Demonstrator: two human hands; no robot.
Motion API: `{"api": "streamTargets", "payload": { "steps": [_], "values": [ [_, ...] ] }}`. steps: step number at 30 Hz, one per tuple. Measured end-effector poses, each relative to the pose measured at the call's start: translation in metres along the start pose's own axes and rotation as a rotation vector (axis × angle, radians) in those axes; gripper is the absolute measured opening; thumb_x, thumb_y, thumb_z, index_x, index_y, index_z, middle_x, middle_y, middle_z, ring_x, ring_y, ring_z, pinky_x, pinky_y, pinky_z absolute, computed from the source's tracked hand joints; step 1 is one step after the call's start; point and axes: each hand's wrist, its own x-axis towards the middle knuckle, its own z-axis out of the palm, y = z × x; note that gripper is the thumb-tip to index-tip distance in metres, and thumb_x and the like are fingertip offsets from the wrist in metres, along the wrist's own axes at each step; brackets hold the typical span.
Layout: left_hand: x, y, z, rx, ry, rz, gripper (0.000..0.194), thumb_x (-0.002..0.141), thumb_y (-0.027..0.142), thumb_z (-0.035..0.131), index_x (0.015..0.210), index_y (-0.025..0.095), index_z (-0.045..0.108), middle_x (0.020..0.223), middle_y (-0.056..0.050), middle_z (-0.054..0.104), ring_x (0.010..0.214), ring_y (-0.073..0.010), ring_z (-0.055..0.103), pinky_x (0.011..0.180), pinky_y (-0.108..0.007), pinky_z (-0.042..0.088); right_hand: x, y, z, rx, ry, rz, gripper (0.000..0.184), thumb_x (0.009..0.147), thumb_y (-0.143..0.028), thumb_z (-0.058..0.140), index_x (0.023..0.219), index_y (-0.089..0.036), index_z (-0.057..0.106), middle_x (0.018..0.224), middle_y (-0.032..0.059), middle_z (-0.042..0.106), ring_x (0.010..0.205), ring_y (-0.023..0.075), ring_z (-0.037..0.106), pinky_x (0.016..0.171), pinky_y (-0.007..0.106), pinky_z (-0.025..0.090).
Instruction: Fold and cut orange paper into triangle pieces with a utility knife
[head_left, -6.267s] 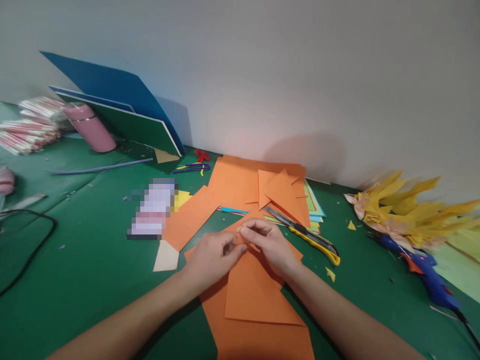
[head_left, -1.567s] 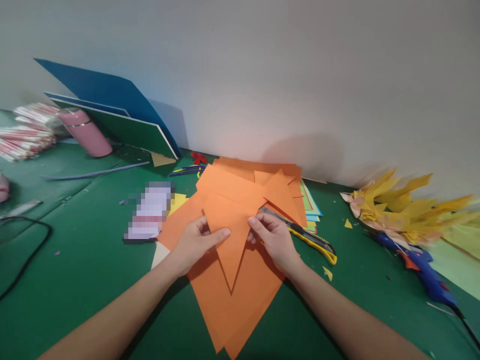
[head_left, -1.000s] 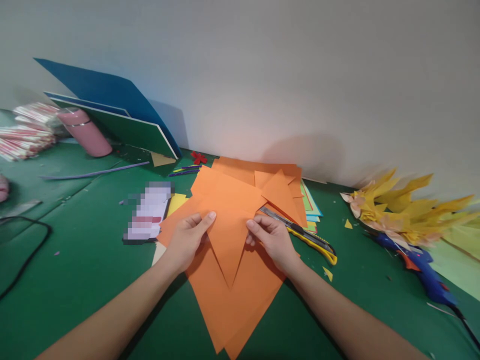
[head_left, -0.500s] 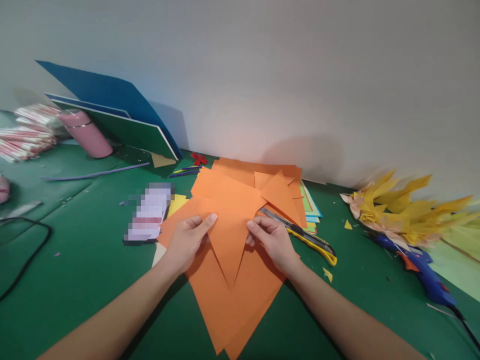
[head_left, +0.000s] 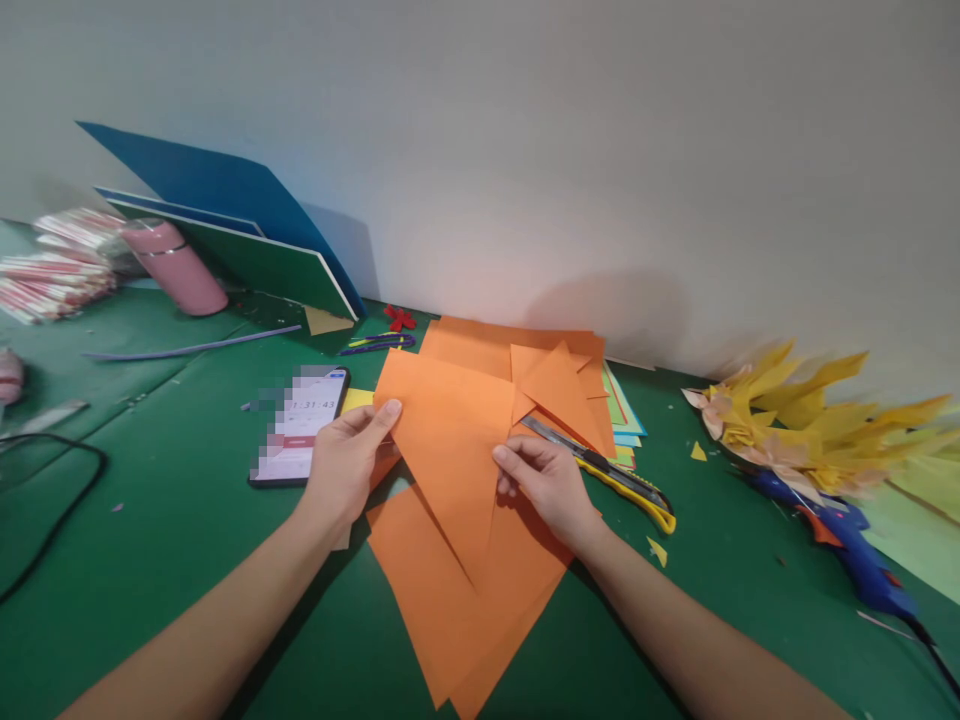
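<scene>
A folded orange paper sheet (head_left: 450,450) is lifted a little above the green table (head_left: 150,560), its point aimed toward me. My left hand (head_left: 345,460) pinches its upper left corner, thumb on top. My right hand (head_left: 544,485) pinches its right edge. Beneath it lies another orange sheet (head_left: 457,610), flat on the table. More orange sheets and folded triangles (head_left: 555,385) are stacked behind, near the wall.
A yellow utility knife (head_left: 622,485) lies just right of my right hand. A phone (head_left: 300,425) rests left of my left hand. A blue glue gun (head_left: 847,550), yellow paper flowers (head_left: 810,420), a pink bottle (head_left: 176,265), coloured boards (head_left: 240,230) and a black cable (head_left: 52,510) surround the area.
My left hand has slid up and left along the orange sheet to its corner, and the sheet has tilted left. My right hand has stayed in place.
</scene>
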Motion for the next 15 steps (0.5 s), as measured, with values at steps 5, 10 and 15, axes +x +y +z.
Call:
{"api": "streamTargets", "payload": {
  "steps": [5, 10, 15],
  "values": [
    [-0.002, 0.002, 0.002, 0.043, 0.002, 0.063, 0.035, 0.049, 0.035, 0.088, 0.051, 0.015, 0.058, 0.043, 0.006, 0.049, 0.039, -0.0054, 0.041, 0.038, -0.019, 0.031, 0.001, -0.007, -0.006, -0.016, 0.118, -0.084, 0.03, 0.065, -0.047, 0.073, 0.056, -0.02, 0.062, 0.043, -0.0028, 0.054, 0.041, 0.0107, 0.046, 0.046, 0.026, 0.04],
    [-0.004, 0.001, 0.002, -0.005, -0.052, 0.017, 0.041, 0.046, 0.034, 0.09, 0.049, 0.016, 0.053, 0.044, 0.007, 0.047, 0.039, -0.0041, 0.04, 0.042, -0.018, 0.035, 0.004, -0.012, -0.009, -0.017, 0.178, -0.115, 0.029, 0.063, -0.046, 0.074, 0.059, -0.019, 0.065, 0.042, -0.0046, 0.05, 0.039, 0.0095, 0.043, 0.043, 0.025, 0.038],
    [-0.006, -0.001, 0.002, -0.045, -0.078, -0.037, 0.039, 0.053, 0.041, 0.087, 0.064, 0.016, 0.06, 0.049, 0.005, 0.055, 0.044, -0.0071, 0.051, 0.042, -0.016, 0.039, 0.002, -0.013, -0.011, -0.103, 0.271, -0.204, 0.023, 0.067, -0.04, 0.07, 0.063, -0.017, 0.068, 0.038, -0.0081, 0.042, 0.031, 0.0062, 0.034, 0.033, 0.022, 0.031]
  ]
}}
